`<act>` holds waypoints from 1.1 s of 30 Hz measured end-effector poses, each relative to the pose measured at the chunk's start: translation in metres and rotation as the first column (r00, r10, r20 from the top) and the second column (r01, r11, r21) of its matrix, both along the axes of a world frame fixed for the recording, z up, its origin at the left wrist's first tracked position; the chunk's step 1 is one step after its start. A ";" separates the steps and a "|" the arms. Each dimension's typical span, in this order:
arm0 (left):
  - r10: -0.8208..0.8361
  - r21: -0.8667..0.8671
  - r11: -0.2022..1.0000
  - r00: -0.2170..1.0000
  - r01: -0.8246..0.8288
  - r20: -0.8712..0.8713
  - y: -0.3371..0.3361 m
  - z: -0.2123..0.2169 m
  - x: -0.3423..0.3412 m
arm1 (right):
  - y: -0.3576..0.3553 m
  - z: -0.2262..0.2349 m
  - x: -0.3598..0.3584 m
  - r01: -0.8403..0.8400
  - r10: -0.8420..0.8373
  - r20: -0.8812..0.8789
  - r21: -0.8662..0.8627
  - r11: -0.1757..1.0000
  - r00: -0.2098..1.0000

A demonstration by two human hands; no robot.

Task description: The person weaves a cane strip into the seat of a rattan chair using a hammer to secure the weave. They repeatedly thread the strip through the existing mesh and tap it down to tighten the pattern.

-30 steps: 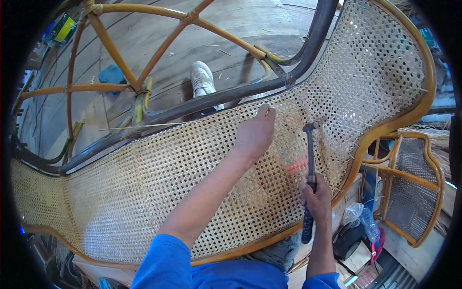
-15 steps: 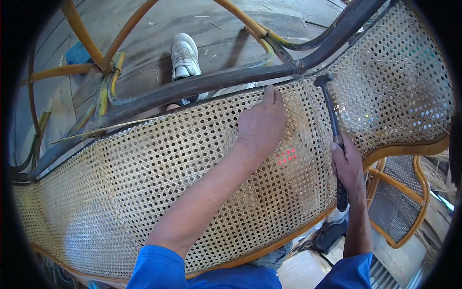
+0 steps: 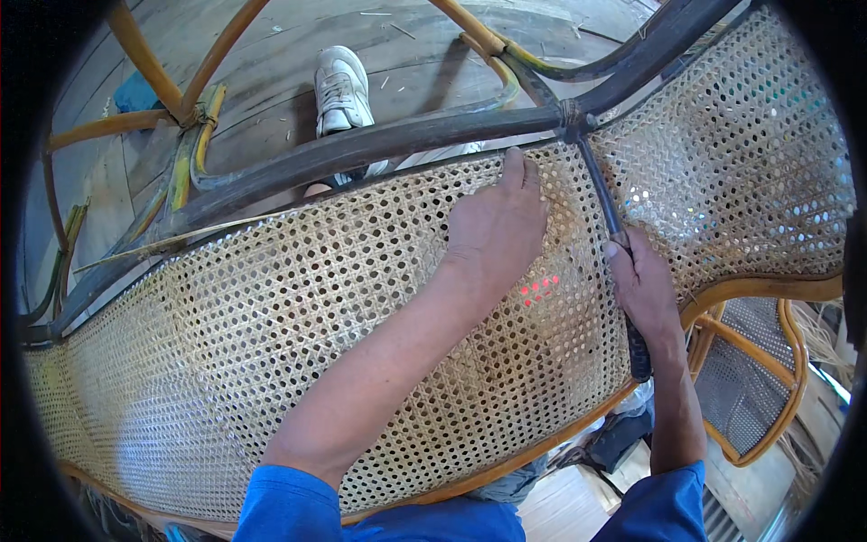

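Observation:
A long sheet of woven cane webbing [image 3: 361, 280] stretches across a curved rattan frame in front of me. Along its far edge runs a thick dark rail [image 3: 379, 149]. My left hand [image 3: 501, 217] lies palm down on the webbing, its index finger stretched out to the edge by the rail. Nothing shows in its fingers, though the palm side is hidden. In my right hand [image 3: 646, 280] is a hammer [image 3: 602, 190], gripped along its dark handle. The hammer's head is at the rail, by a wrapped joint, right of my left fingertips; contact is hard to tell.
Bent rattan poles [image 3: 149, 68] rise beyond the rail at the far left. A white shoe [image 3: 343, 90] stands on the wooden floor [image 3: 262, 99] strewn with cane scraps. At the right is another rattan piece with a woven panel [image 3: 745, 379]. A thin loose strip [image 3: 181, 237] lies along the rail.
The hammer's head has swung left and away from me, from over the webbing to the rail. My left hand stays by the edge, shifted slightly right in the picture.

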State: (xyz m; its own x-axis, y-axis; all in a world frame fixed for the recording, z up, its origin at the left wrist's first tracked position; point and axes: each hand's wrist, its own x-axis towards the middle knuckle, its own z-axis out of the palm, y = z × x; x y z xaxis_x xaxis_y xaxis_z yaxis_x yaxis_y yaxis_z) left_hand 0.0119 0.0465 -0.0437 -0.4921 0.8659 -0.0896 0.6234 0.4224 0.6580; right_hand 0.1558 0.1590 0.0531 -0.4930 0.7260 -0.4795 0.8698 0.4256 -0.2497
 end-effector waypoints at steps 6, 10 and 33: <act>0.009 -0.001 1.000 0.999 -0.009 0.036 0.001 -0.002 -0.001 | -0.009 0.000 -0.004 0.024 -0.020 -0.117 0.038 0.999 0.993; -0.003 -0.003 1.000 0.999 0.003 0.033 0.000 0.001 -0.002 | -0.001 -0.011 -0.001 -0.120 0.126 -0.035 0.126 0.985 0.991; 0.000 0.019 1.000 1.000 0.000 0.011 -0.002 0.000 -0.002 | -0.012 -0.008 -0.011 -0.081 0.077 0.055 0.072 0.994 0.996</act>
State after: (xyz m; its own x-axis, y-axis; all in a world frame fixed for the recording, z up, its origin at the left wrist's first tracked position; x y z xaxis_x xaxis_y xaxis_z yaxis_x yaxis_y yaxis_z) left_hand 0.0102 0.0441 -0.0432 -0.4909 0.8677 -0.0781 0.6163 0.4092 0.6728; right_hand 0.1448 0.1473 0.0455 -0.5260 0.7202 -0.4523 0.8436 0.5091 -0.1705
